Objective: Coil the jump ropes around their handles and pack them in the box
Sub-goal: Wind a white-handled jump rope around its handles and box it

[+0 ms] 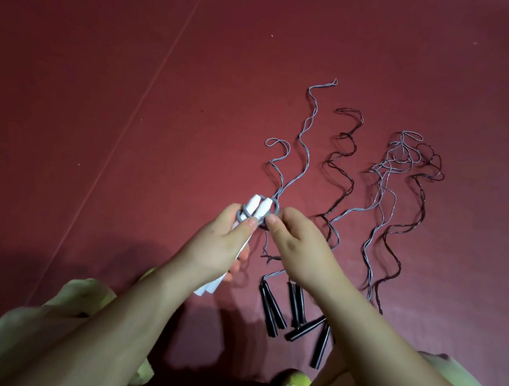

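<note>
Early stage. Left hand (pixel 222 246) grips the white handles (pixel 36 180) pair, first grey rope (pixel 303 154) turns on near the top; right hand (pixel 301 246) fingers pinch the rope beside them, most still trailing on the red floor (pixel 132 81). Black-handled ropes (pixel 296 313) lie uncoiled just right. No box in view.

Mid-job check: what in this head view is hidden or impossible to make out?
- Box: not in the frame at all.
- White handles: middle hidden inside the left hand.
- Grey rope: where the right hand pinches it is covered by its fingers.
- Black handles: some covered by the right forearm.
- Far rope tangle: which strand is which, too fine.
</note>
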Motion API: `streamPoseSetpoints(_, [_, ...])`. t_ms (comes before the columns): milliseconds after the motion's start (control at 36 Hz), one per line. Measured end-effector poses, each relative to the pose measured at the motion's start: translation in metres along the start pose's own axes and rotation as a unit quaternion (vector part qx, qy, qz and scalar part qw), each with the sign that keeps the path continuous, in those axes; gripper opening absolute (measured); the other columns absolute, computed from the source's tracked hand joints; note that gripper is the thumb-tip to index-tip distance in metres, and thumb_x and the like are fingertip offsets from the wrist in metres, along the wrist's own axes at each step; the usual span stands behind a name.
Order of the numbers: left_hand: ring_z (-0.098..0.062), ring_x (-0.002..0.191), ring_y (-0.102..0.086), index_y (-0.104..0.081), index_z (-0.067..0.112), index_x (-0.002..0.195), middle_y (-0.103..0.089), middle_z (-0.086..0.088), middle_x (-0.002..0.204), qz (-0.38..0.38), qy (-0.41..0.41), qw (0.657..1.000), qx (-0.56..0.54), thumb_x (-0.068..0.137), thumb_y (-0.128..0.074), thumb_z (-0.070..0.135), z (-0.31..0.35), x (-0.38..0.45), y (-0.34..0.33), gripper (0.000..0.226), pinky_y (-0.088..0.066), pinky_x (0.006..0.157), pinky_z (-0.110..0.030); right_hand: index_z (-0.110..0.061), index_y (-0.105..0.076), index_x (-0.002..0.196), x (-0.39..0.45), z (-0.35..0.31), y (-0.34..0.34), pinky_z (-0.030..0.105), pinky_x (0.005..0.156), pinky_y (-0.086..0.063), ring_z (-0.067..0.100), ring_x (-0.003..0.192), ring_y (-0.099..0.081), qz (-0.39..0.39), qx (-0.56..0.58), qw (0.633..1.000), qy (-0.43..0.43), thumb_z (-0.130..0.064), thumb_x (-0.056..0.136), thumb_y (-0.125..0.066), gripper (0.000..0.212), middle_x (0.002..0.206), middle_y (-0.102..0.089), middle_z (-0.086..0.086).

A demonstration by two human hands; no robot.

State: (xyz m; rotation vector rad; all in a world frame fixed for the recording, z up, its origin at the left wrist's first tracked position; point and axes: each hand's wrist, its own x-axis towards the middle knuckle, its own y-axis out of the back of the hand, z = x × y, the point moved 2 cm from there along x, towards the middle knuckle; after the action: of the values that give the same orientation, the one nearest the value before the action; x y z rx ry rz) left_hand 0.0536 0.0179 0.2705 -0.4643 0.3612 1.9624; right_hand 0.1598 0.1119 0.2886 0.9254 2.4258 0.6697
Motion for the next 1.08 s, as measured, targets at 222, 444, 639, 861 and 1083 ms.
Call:
streamPoseSetpoints(222, [-0.017, 0.049, -0.042, -0.050, 0.055, 0.096, -0.051, 0.001, 0.065, 0.004, -0.077, 0.995, 0.066, 0.097, -0.044, 0.038, -0.001, 0.002, 0.004, 0.018, -0.035, 0.045, -0.027, -0.014, -0.045, 0.077, 0.000, -0.003, 0.003, 0.027, 0.057, -0.031, 0.010, 0.058, -0.035, -0.028, 0.051, 0.998, -0.020, -0.032, 0.099, -0.048, 0.029, 0.068, -0.043, -0.003])
streamPoseSetpoints(444, [-0.017, 0.049, -0.041, -0.048, 0.040, 0.090, -0.053, -0.001, 0.066, 0.033, -0.045, 0.994, 0.097, 0.097, -0.044, 0.036, -0.007, 0.009, 0.016, 0.009, -0.036, 0.046, -0.026, -0.024, -0.059, 0.091, 0.000, 0.004, 0.030, 0.032, 0.069, -0.045, 0.016, 0.074, -0.054, -0.121, -0.184, 0.975, -0.002, -0.032, 0.093, -0.055, 0.009, 0.074, -0.056, -0.010])
streamPoseSetpoints(639, [-0.020, 0.052, -0.046, -0.048, 0.037, 0.095, -0.055, -0.004, 0.066, -0.006, -0.043, 0.978, 0.203, 0.090, -0.042, 0.053, -0.010, 0.008, 0.012, 0.018, -0.040, 0.052, -0.031, -0.026, -0.068, 0.088, -0.012, -0.017, 0.041, 0.016, 0.064, -0.041, -0.005, 0.071, -0.055, -0.031, -0.075, 0.974, 0.212, -0.021, 0.082, -0.064, 0.009, 0.072, -0.059, -0.025])
streamPoseSetpoints(861, [0.000, 0.055, -0.048, -0.047, 0.044, 0.092, -0.058, 0.007, 0.078, -0.200, -0.050, 0.932, 0.298, 0.095, -0.045, 0.043, -0.015, -0.008, -0.013, 0.003, -0.043, 0.058, -0.027, -0.029, -0.060, 0.075, -0.006, -0.013, 0.041, 0.017, 0.059, -0.040, -0.001, 0.057, -0.049, -0.091, 0.090, 0.981, 0.147, -0.019, 0.078, -0.067, 0.012, 0.063, -0.060, -0.018])
streamPoseSetpoints(1083, [-0.011, 0.050, -0.051, -0.049, 0.024, 0.093, -0.059, 0.009, 0.062, -0.267, -0.073, 0.959, 0.057, 0.070, -0.051, 0.054, 0.007, -0.035, -0.020, 0.038, -0.045, 0.051, -0.027, -0.013, -0.057, 0.068, 0.002, 0.004, 0.034, 0.022, 0.047, -0.024, 0.010, 0.046, -0.038, -0.187, 0.315, 0.930, -0.034, -0.017, 0.071, -0.073, 0.017, 0.053, -0.050, -0.001])
